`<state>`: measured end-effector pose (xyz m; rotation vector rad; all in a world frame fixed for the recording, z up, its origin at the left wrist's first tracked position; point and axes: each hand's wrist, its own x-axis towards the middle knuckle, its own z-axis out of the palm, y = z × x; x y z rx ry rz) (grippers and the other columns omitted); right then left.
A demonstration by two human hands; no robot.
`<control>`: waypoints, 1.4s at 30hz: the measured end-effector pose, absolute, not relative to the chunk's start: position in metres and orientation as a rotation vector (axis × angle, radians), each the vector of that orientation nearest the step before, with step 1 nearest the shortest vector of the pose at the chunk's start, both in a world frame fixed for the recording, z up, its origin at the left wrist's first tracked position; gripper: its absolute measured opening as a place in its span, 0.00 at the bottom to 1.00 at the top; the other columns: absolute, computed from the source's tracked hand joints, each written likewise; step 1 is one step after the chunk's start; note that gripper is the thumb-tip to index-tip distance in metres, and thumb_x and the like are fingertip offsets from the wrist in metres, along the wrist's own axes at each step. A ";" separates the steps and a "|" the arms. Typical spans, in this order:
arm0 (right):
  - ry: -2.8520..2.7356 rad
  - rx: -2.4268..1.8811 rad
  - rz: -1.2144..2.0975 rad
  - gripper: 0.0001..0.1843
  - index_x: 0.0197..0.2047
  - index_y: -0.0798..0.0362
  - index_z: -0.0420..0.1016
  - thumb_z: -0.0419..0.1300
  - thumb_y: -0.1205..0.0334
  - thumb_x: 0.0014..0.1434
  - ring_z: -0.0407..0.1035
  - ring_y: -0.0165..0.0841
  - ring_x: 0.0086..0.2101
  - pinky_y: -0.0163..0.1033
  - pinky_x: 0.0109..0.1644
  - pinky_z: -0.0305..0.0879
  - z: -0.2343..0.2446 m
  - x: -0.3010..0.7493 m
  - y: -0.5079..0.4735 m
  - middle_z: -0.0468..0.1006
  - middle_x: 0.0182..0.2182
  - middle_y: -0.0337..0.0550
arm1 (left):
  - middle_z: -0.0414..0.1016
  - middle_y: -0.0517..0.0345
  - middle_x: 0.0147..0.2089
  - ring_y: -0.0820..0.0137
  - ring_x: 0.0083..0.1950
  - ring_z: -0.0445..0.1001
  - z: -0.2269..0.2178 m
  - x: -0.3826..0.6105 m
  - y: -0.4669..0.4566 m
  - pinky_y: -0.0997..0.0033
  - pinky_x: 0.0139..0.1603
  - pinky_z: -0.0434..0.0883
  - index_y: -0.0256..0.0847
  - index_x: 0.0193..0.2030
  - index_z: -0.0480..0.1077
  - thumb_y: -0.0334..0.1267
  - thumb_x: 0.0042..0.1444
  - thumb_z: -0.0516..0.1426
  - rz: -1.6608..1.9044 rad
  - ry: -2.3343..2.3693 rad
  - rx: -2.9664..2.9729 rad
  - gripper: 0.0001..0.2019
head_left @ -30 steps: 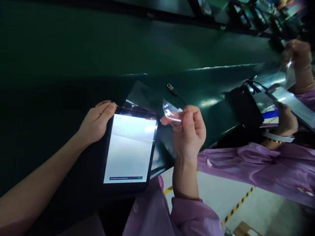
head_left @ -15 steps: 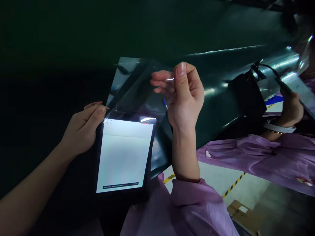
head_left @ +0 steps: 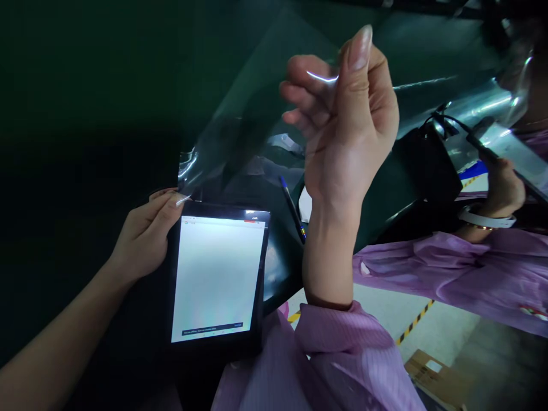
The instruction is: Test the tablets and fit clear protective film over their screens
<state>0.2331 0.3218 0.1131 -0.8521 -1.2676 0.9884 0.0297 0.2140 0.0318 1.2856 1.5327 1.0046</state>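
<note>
A tablet [head_left: 216,279] with a lit, mostly white screen lies in front of me, a dark strip of text near the bottom of its display. From its top end a clear plastic film [head_left: 248,85] rises up to the right, bent and shiny. My right hand [head_left: 346,108] is raised above the tablet, thumb and forefinger pinching the film's edge, its other fingers curled loosely. At the tablet's upper left corner, my left hand [head_left: 148,234] pinches the film's lower left corner, its thumb on top. Its other fingers are partly hidden in shadow.
A blue pen [head_left: 293,210] lies on the dark green surface [head_left: 377,188] right of the tablet. Farther right are a black box-like object [head_left: 430,162] and a co-worker's hand [head_left: 505,185] holding a flat device. A cardboard box [head_left: 436,377] sits on the floor below.
My right hand has moved up and to the right, lifting the film higher above the tablet. The pen now shows more fully. My left hand stays at the tablet's corner.
</note>
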 end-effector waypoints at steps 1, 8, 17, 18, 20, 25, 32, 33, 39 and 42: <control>-1.266 -0.844 0.989 0.10 0.38 0.47 0.63 0.47 0.59 0.72 0.79 0.29 0.36 0.33 0.35 0.76 0.114 0.233 0.322 0.81 0.34 0.31 | 0.72 0.65 0.30 0.75 0.30 0.69 0.032 0.030 0.214 0.75 0.28 0.64 0.45 0.30 0.72 0.45 0.63 0.52 1.007 1.523 1.282 0.14; -1.299 -0.858 0.949 0.09 0.38 0.47 0.62 0.46 0.60 0.72 0.79 0.28 0.37 0.31 0.34 0.74 0.118 0.229 0.321 0.80 0.34 0.31 | 0.72 0.65 0.30 0.76 0.30 0.68 0.034 0.030 0.213 0.76 0.26 0.63 0.44 0.31 0.73 0.45 0.63 0.51 0.998 1.541 1.263 0.14; -1.329 -0.907 0.981 0.09 0.38 0.41 0.61 0.45 0.57 0.71 0.78 0.33 0.43 0.36 0.39 0.77 0.122 0.227 0.318 0.80 0.37 0.30 | 0.72 0.66 0.27 0.77 0.27 0.70 0.034 0.032 0.214 0.81 0.24 0.65 0.44 0.31 0.73 0.44 0.63 0.51 1.001 1.502 1.233 0.14; -1.326 -0.882 0.995 0.09 0.38 0.41 0.62 0.46 0.57 0.71 0.78 0.34 0.42 0.37 0.39 0.77 0.122 0.228 0.317 0.80 0.37 0.31 | 0.71 0.65 0.27 0.77 0.27 0.70 0.034 0.032 0.213 0.80 0.23 0.65 0.43 0.32 0.73 0.45 0.63 0.51 0.993 1.507 1.219 0.14; -1.310 -0.826 1.007 0.08 0.38 0.43 0.63 0.47 0.58 0.71 0.78 0.34 0.40 0.39 0.39 0.76 0.122 0.228 0.317 0.80 0.37 0.32 | 0.71 0.65 0.28 0.76 0.26 0.70 0.034 0.031 0.212 0.79 0.22 0.65 0.43 0.33 0.73 0.46 0.62 0.52 0.988 1.535 1.200 0.13; -1.321 -0.860 0.976 0.08 0.38 0.43 0.61 0.46 0.57 0.71 0.78 0.32 0.40 0.36 0.38 0.74 0.121 0.227 0.316 0.79 0.37 0.32 | 0.73 0.64 0.29 0.73 0.29 0.70 0.035 0.032 0.211 0.74 0.26 0.65 0.44 0.33 0.73 0.47 0.61 0.54 0.994 1.616 1.185 0.12; -1.300 -0.835 0.977 0.09 0.37 0.45 0.61 0.47 0.59 0.71 0.78 0.31 0.37 0.35 0.35 0.74 0.120 0.226 0.317 0.80 0.35 0.34 | 0.73 0.66 0.27 0.72 0.34 0.72 0.038 0.034 0.216 0.67 0.54 0.67 0.45 0.28 0.73 0.44 0.61 0.52 1.030 1.554 1.248 0.14; -1.289 -0.838 0.978 0.09 0.37 0.45 0.61 0.47 0.59 0.71 0.78 0.31 0.37 0.34 0.35 0.73 0.120 0.226 0.317 0.80 0.35 0.34 | 0.74 0.66 0.27 0.71 0.34 0.72 0.038 0.034 0.216 0.67 0.52 0.68 0.45 0.27 0.73 0.44 0.61 0.52 1.024 1.559 1.244 0.14; -1.274 -0.772 1.031 0.08 0.38 0.48 0.63 0.48 0.60 0.71 0.78 0.28 0.35 0.32 0.35 0.72 0.118 0.227 0.319 0.80 0.33 0.32 | 0.75 0.66 0.28 0.72 0.34 0.72 0.035 0.033 0.214 0.67 0.54 0.69 0.44 0.25 0.73 0.43 0.61 0.54 1.062 1.562 1.247 0.15; -1.295 -0.834 1.022 0.08 0.39 0.46 0.62 0.47 0.58 0.71 0.78 0.30 0.37 0.34 0.36 0.74 0.117 0.228 0.319 0.80 0.35 0.32 | 0.71 0.67 0.23 0.73 0.28 0.70 0.034 0.034 0.215 0.64 0.57 0.68 0.44 0.22 0.71 0.43 0.61 0.53 1.067 1.532 1.277 0.17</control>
